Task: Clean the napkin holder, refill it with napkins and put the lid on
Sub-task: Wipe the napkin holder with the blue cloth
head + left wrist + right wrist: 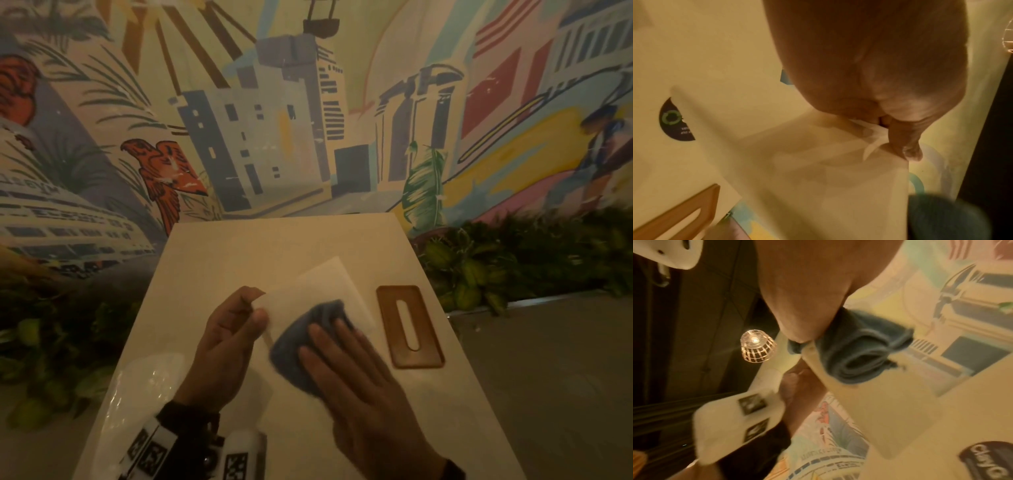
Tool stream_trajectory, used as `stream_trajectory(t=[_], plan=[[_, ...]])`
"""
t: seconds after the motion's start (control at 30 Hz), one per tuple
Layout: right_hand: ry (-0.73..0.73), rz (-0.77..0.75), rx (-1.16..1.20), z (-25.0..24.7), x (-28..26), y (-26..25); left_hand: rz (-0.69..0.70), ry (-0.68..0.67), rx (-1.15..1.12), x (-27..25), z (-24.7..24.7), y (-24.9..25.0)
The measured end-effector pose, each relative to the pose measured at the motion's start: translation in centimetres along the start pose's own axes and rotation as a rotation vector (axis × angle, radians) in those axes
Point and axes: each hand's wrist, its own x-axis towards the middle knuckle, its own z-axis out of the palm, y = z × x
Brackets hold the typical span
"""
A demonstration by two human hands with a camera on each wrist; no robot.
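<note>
The white napkin holder lies tilted on the pale table, its open side facing me. My left hand pinches its left edge between thumb and fingers; the left wrist view shows the same grip on the holder. My right hand presses a blue-grey cloth flat against the holder with straight fingers. From the right wrist, the bunched cloth sits under my palm on the holder. The brown wooden lid with a long slot lies flat just right of my hands.
A clear plastic pack lies on the table at the near left. Leafy plants line both sides of the table, and a painted mural wall stands behind it. A dark round sticker marks the tabletop.
</note>
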Motion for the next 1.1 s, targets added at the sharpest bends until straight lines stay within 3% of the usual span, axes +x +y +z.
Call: stream_trajectory(t=[0.17,0.33,0.47,0.67,0.8,0.97,1.03,1.1], plan=[[0.141,0.294,0.082,-1.3,2.3,2.5,0.003,-0.052,0.090,-0.1,-0.1,-0.4],[0.006,0.138,-0.044,-0.3,3.4,-1.4,0.018,-0.085,0.031,0.0,1.3,-0.1],[0.022,-0.008,-0.023,0.1,0.2,-1.2,-0.008,-0.044,0.038,-0.3,0.6,0.2],[0.164,0.313,0.043,-0.7,1.8,1.8,-0.016,-0.043,0.100,-0.7,0.7,-0.3],[0.112,0.206,-0.044,-0.1,3.5,-0.9,-0.020,-0.043,0.073,-0.5,1.3,-0.6],[0.120,-0.010,0.025,0.8,-0.2,-1.7,-0.014,-0.022,0.111,-0.3,0.7,-0.2],[0.169,0.033,0.095,0.7,-1.9,-0.5,-0.008,0.006,0.143,-0.3,0.3,-0.3],[0.222,0.187,0.147,0.3,-3.0,0.9,0.008,0.037,0.165,-0.2,0.1,-0.5]])
